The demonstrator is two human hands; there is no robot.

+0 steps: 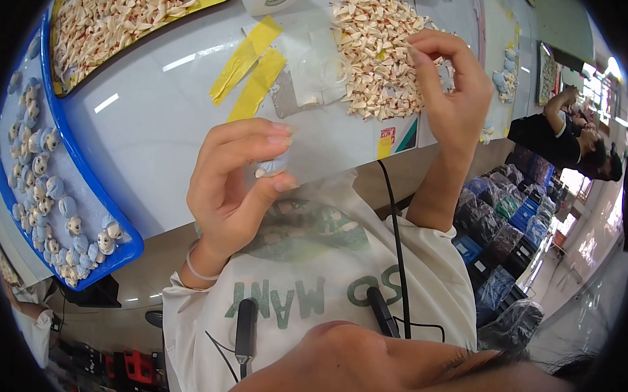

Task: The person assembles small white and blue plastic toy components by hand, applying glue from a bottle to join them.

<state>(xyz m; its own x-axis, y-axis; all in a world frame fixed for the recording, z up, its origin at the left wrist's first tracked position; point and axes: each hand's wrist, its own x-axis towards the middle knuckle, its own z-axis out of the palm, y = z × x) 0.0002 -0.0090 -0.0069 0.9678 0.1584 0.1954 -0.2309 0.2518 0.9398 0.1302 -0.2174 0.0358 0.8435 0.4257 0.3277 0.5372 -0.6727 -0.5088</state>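
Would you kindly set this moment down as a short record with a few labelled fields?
Left hand: left hand pinches a small blue-and-cream figure between thumb and fingers.
Right hand: right hand raised at the pile of small cream pieces, fingertips pinched; whether it holds a piece cannot be told.
Blue tray: blue tray at the left, holding many similar little figures.
Table: white table with yellow tape strips.
Others: another person works at the far right.
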